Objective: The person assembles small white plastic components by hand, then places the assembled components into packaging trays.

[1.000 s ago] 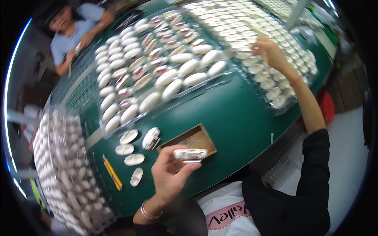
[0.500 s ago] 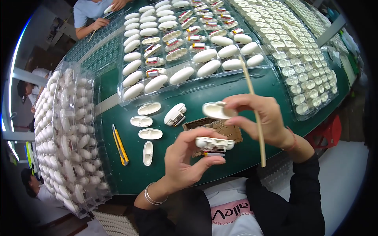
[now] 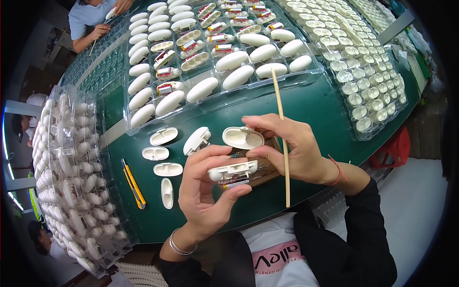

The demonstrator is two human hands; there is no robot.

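Observation:
My left hand [image 3: 203, 196] is closed around a white oval plastic housing [image 3: 234, 170], tilted so that its open side and some red and yellow parts inside show. Just above it, my right hand [image 3: 299, 148] pinches an empty white oval shell [image 3: 239, 138] by its end, hollow side up. The same hand keeps a thin wooden stick [image 3: 285, 162] nearly upright across its fingers. The shell and the housing are close together, with a small gap between them. Beyond my left fingers lies another filled housing [image 3: 197, 140], and left of it several shell halves [image 3: 163, 136] lie hollow side up.
A yellow utility knife [image 3: 134, 184] lies on the green table at left. Behind my hands is a shallow brown box [image 3: 272, 173] with thin metal pieces. A clear tray [image 3: 306, 75] of housings stands beyond, with stacked trays [image 3: 71, 182] at left. A co-worker's hand [image 3: 100, 31] shows far left.
My view has shifted, so the table things appear farther left. Both hands have come slightly nearer each other, and the stick stands more upright. The holds are unchanged.

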